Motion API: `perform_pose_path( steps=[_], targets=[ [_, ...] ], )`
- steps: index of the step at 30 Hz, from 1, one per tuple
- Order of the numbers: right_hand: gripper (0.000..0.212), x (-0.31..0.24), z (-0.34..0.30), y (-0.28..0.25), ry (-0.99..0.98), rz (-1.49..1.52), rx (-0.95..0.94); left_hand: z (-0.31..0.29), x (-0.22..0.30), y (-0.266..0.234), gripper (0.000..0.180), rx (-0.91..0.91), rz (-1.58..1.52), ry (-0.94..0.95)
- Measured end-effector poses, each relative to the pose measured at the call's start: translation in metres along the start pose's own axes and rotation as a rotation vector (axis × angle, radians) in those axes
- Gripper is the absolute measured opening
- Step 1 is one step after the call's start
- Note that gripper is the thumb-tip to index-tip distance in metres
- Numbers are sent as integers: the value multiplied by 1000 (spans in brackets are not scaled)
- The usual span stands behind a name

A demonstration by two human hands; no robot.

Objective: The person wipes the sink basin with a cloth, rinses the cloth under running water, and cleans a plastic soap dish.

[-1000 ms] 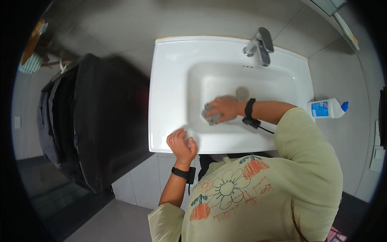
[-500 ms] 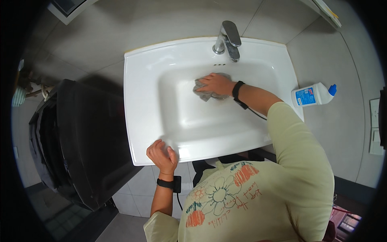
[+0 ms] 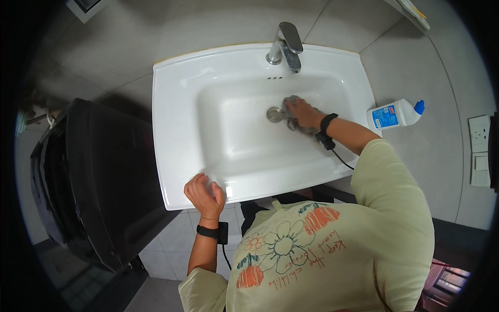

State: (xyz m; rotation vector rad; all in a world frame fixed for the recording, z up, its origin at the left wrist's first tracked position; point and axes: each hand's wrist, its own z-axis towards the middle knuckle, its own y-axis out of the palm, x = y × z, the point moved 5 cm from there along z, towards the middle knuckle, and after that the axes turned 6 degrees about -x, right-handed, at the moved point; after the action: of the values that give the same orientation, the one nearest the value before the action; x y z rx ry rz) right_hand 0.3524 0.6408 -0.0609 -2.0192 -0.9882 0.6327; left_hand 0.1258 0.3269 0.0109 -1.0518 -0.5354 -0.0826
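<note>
My right hand (image 3: pixel 305 115) presses a crumpled grey cloth (image 3: pixel 293 125) against the floor of the white sink (image 3: pixel 175 130), just right of the round drain (image 3: pixel 273 114). Its fingers lie over the cloth, which shows around them and under the palm. At the sink's near left corner, my left hand (image 3: pixel 204 196) rests on the front rim, holding nothing. Its fingers are loosely bent and the thumb stands apart from them.
A chrome faucet (image 3: pixel 289 41) rises from the back of the sink. On the right rim stands a white bottle (image 3: pixel 403 114) with a blue cap. A large black appliance or bin (image 3: pixel 114 171) stands close on the left. A socket plate (image 3: pixel 479 132) is on the right wall.
My right hand has wiped rightward with the cloth, and the drain is now uncovered. My left hand stays on the front rim. The whole view has shifted slightly.
</note>
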Motion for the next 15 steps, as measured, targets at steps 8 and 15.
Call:
perform_pose_path(
  steps=[8,15],
  targets=[
    [72,-67,26,27,-240,-87,-202,5,2,0,27,-21,-11,50],
    [74,-18,-21,-8,-290,-66,-105,3,0,1,24,-14,-1,58]
  ],
)
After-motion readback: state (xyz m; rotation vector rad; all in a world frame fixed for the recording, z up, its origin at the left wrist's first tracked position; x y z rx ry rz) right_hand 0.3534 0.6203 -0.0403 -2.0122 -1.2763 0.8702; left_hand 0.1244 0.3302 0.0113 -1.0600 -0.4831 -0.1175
